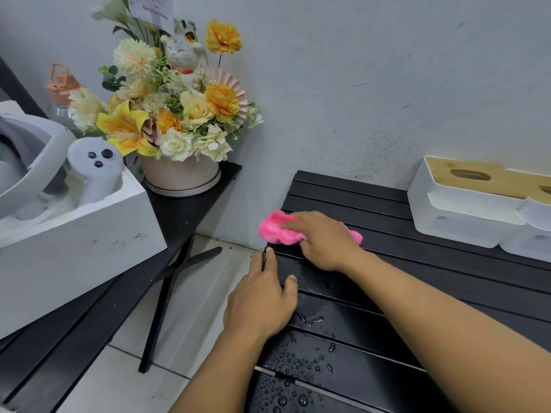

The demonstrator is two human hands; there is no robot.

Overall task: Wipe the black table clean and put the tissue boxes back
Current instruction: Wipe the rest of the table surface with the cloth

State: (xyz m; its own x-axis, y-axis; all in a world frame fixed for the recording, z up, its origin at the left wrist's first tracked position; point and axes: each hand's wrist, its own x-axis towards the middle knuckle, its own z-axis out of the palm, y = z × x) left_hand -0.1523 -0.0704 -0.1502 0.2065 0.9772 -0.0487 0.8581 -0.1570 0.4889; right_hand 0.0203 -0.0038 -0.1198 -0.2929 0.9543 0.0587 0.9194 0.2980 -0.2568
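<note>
A black slatted table (372, 204) fills the lower right, with water drops on its near slats. My right hand (323, 239) presses a pink cloth (275, 229) flat on the table near its left edge. My left hand (264, 299) grips the table's left edge, fingers over the side and thumb on top. Two white tissue boxes with wooden lids stand at the table's far right by the wall: one (459, 204) in full view, the other (533, 231) cut off by the frame edge.
To the left stands another black table (185, 210) carrying a flower arrangement in a pink pot (179, 177) and a white box (77, 248) holding a headset and a controller. Tiled floor (202, 293) shows between the two tables. A grey wall runs behind.
</note>
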